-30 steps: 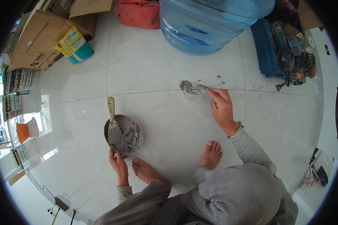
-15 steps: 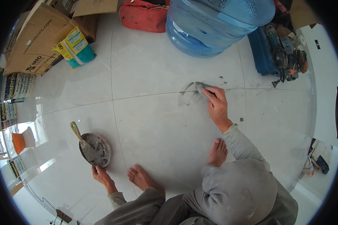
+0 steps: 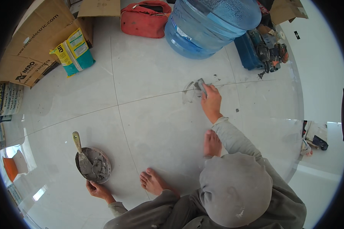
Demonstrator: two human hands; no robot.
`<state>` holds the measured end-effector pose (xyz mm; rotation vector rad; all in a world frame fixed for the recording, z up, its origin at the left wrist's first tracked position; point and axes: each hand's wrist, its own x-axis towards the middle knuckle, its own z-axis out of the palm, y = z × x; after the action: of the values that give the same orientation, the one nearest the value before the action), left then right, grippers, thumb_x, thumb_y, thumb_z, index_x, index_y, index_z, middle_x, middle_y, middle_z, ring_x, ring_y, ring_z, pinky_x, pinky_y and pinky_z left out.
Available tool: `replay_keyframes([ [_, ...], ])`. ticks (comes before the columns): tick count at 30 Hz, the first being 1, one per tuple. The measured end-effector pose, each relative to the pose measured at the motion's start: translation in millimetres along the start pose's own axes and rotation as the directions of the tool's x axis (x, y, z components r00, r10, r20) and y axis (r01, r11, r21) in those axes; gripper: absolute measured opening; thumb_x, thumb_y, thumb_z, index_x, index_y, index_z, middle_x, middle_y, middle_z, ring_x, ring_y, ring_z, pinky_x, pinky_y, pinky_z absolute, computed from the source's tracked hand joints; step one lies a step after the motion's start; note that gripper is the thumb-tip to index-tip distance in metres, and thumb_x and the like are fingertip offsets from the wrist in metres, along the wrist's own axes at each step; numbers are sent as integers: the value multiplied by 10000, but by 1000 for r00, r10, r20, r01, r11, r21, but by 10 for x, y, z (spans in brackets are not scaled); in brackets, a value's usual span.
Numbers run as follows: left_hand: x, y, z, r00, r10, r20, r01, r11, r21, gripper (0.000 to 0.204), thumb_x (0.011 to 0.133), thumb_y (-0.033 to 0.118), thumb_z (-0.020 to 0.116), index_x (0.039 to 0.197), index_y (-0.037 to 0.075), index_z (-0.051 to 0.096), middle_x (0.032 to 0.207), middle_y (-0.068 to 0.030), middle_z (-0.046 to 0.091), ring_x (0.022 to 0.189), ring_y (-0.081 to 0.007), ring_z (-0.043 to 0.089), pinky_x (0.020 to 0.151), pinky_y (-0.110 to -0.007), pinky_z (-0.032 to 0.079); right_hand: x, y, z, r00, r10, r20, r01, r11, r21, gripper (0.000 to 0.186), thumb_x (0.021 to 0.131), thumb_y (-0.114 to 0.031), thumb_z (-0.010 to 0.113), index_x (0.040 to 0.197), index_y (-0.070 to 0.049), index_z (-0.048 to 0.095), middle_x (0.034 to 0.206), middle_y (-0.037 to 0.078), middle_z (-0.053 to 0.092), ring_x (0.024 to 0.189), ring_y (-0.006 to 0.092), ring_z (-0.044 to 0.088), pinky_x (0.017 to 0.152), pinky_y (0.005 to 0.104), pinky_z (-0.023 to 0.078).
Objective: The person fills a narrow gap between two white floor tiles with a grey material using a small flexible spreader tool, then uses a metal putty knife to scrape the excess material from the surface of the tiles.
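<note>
My right hand [image 3: 211, 102] is closed on a small grey flat spreader [image 3: 199, 84], its edge against the pale floor tile [image 3: 160, 126] at a thin joint. Dark grey grout smears [image 3: 187, 92] lie just left of it. At the lower left, my left hand [image 3: 98, 190] pinches the near rim of a round bowl [image 3: 110, 168] that stands on the floor. Wet grey grout [image 3: 102, 165] fills part of the bowl. A putty knife [image 3: 77, 142] leans in it, blade in the grout and handle over the far rim.
A large blue water bottle [image 3: 202, 36], a red bag [image 3: 145, 21] and a blue case with power tools [image 3: 245, 53] stand at the far side. Cardboard boxes [image 3: 38, 49] and a yellow-and-teal packet [image 3: 74, 55] are far left. My bare feet [image 3: 153, 181] rest between the hands.
The whole view has shifted slightly. My right hand has turned, its fingers now pointing farther away, and the spreader has turned with it. My left hand stays on the bowl's rim.
</note>
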<state>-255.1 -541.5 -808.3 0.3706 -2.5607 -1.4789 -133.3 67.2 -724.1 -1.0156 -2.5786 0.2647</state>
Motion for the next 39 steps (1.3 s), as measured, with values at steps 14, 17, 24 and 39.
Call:
replay_keyframes([
  [14, -65, 42, 66, 1000, 12, -26, -13, 1000, -25, 292, 1036, 116, 542, 1252, -60, 631, 1138, -106, 680, 1019, -181, 625, 937, -323, 490, 46, -471, 243, 882, -471, -15, 458, 848, 268, 444, 770, 156, 633, 1163, -26, 728, 1115, 87, 683, 1106, 307, 638, 894, 387, 584],
  [17, -69, 1, -53, 999, -12, -53, 13, 1000, 8, 287, 1038, 111, 535, 1249, -59, 632, 1123, -95, 678, 1010, -174, 618, 932, -323, 488, -189, -357, 176, 818, -562, 123, 510, 808, 296, 438, 769, 160, 630, 1156, -18, 729, 1122, 98, 688, 1118, 306, 644, 913, 375, 584],
  [24, -63, 119, 141, 996, 45, -74, -42, 998, 40, 287, 1039, 118, 527, 1242, -61, 625, 1116, -109, 676, 1002, -188, 615, 923, -327, 492, -4, 95, -116, 998, 59, -24, -55, 986, 158, 440, 772, 81, 675, 1200, -20, 698, 1051, 110, 680, 1021, 325, 657, 834, 426, 564],
  [39, -52, 74, 140, 995, 72, -65, -70, 997, 31, 285, 1034, 143, 520, 1201, -62, 626, 1094, -112, 671, 990, -201, 612, 917, -338, 491, 142, -391, 142, 863, -503, -41, 496, 829, 259, 425, 739, 156, 655, 1127, -5, 724, 1132, 100, 691, 1065, 306, 655, 873, 379, 590],
])
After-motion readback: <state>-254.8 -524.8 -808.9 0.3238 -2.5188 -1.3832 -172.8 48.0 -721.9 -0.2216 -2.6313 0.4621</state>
